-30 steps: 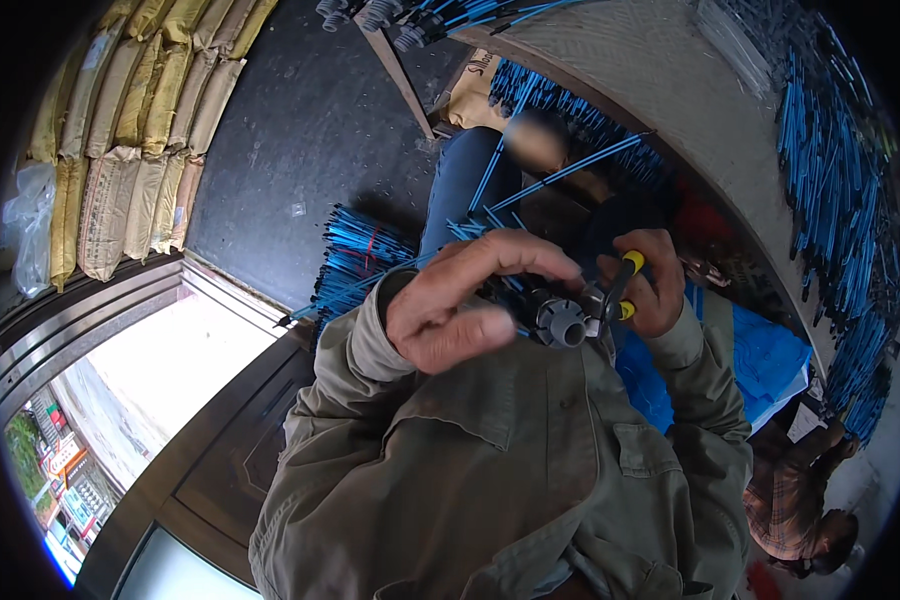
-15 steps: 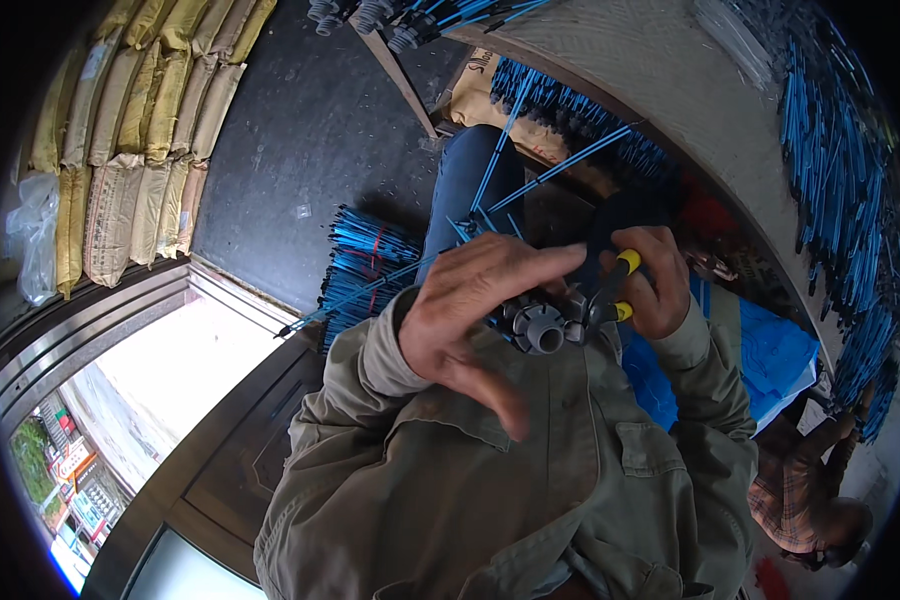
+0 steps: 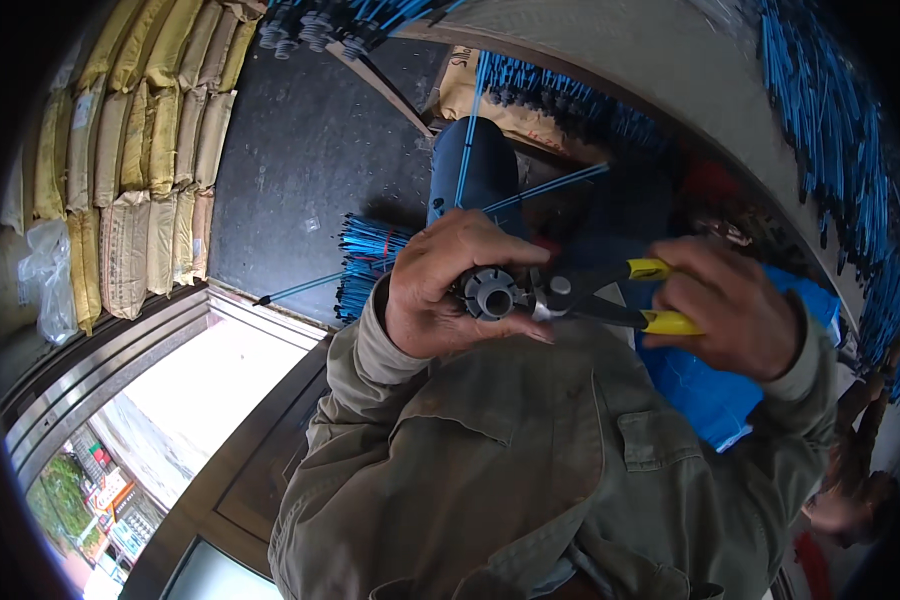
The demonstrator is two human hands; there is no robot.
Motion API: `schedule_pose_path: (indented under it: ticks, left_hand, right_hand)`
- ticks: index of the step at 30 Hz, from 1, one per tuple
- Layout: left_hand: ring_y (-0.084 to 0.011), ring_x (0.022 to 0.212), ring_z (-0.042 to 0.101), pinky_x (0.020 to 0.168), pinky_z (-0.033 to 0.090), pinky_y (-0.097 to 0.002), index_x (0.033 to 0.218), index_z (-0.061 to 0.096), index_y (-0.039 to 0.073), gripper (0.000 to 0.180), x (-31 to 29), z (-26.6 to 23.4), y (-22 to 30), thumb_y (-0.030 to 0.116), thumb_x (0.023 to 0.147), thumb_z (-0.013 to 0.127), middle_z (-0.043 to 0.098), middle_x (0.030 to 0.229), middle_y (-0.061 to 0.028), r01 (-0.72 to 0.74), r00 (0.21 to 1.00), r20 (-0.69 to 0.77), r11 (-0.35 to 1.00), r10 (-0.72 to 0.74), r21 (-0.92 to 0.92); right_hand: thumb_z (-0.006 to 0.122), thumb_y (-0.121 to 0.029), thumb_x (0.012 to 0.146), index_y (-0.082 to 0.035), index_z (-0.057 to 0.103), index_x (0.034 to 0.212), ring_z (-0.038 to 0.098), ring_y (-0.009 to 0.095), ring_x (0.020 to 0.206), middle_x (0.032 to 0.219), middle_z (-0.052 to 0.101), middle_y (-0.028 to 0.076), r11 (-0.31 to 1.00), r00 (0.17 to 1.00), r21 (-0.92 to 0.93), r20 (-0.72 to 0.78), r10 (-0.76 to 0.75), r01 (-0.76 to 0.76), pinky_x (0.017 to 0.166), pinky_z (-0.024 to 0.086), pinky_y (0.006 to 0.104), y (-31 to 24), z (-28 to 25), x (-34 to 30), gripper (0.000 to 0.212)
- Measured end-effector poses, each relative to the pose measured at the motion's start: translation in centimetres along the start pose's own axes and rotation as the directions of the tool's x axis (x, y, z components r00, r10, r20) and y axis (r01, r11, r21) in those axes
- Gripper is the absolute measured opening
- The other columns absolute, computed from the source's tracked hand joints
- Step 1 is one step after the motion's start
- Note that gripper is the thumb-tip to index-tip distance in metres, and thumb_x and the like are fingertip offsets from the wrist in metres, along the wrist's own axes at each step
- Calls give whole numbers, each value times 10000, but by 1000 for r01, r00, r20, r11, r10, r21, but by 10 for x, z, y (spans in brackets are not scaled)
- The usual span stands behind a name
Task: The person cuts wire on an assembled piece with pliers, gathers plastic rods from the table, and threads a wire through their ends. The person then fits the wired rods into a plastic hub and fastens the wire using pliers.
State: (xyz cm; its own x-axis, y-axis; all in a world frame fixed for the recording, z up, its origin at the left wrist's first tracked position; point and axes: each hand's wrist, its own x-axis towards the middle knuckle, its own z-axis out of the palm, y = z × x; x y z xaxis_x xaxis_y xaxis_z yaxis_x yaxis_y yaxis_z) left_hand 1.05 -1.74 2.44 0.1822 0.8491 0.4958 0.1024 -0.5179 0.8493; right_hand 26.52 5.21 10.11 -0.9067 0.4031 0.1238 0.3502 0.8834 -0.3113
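Note:
My left hand point(image 3: 440, 270) is closed round a dark grey slotted hub point(image 3: 492, 294) with a round tube end facing up. Thin blue rods with black tips point(image 3: 550, 187) fan out from under that hand, some forward and one to the left. In my right hand point(image 3: 735, 310) are pliers point(image 3: 615, 312) with yellow grip ends, their handles spread apart. The plier jaws sit against the right side of the hub, next to my left thumb and fingertips; what lies between the jaws is too small to make out.
A tied bundle of blue rods point(image 3: 365, 255) lies left of my leg. A grey table point(image 3: 620, 55) curves along the far right, with heaps of blue rods point(image 3: 820, 130) on it. Stacked sacks point(image 3: 130, 160) stand at the left. Another person point(image 3: 850, 500) is at the lower right.
My left hand has gone from spread fingers to closing round the hub, which has shifted left. The pliers' handles have swung rightward and spread, and my right hand has moved right with them.

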Motion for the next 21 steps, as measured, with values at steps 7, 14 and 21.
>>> schedule_pose_path:
  ticks: [7,14,21]
  left_hand:
    - [-167,676,550,636,399,-315,989,615,-37,719,17,-18,6,370,446,852,637,847,-105,83,941,336,990,-39,-118]
    - [-167,665,533,636,387,-311,966,632,-19,665,6,-10,1,379,475,837,640,858,-86,36,985,170,989,-11,-145]
    - [-189,701,528,637,387,-330,944,624,-36,684,12,-15,1,441,494,821,639,835,-92,191,981,46,963,-186,-190]
  right_hand:
    - [665,-204,801,-16,497,957,633,273,692,997,587,183,134,754,827,555,-350,-546,603,493,342,26,22,0,297]
    - [663,-293,810,-9,440,1165,629,239,655,996,593,199,727,980,676,196,-21,-119,618,500,328,-8,21,2,506]
    - [742,-185,714,-10,404,1224,609,247,709,1060,565,209,760,964,595,195,181,-263,644,499,351,4,23,-3,637]
